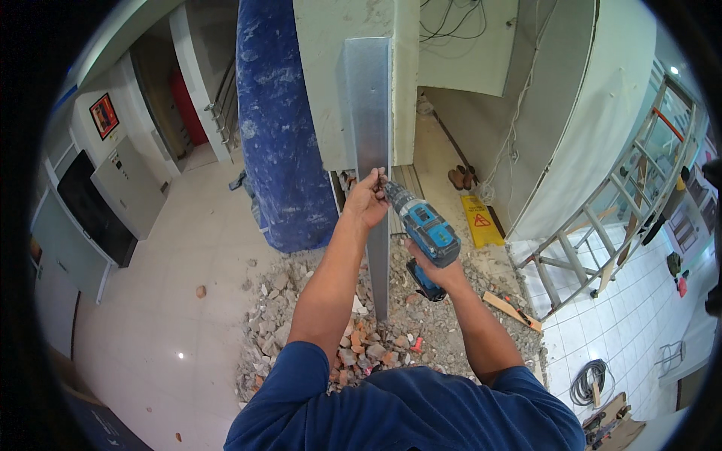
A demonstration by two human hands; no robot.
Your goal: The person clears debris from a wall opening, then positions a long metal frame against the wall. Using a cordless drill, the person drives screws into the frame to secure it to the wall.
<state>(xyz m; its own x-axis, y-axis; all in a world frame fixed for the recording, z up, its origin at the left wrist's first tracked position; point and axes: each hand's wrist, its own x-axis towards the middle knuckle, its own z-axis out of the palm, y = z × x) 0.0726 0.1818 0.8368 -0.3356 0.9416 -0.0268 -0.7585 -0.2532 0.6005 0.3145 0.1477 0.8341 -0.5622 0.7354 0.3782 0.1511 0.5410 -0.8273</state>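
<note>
In the head view, the person is standing over a heap of broken brick and rubble (361, 331), looking down along an upright metal strip (374, 150) that is running from the pale wall panel (331, 75) above down into the debris. The left hand (366, 199) is pinching the strip at its edge, fingers closed on it, right where the tip of the drill is meeting the metal. The right hand (430, 270) is wrapping tightly around the handle of a blue cordless drill (426, 229), which is pointing up and to the left toward the strip. Just left of the strip a column wrapped in blue sheeting (278, 128) is standing on the glossy floor. To the right, a yellow caution sign (481, 219) is lying flat, and a metal ladder (609, 218) is leaning beyond it. A coil of cable (590, 382) is lying on the white tiles at lower right.
</note>
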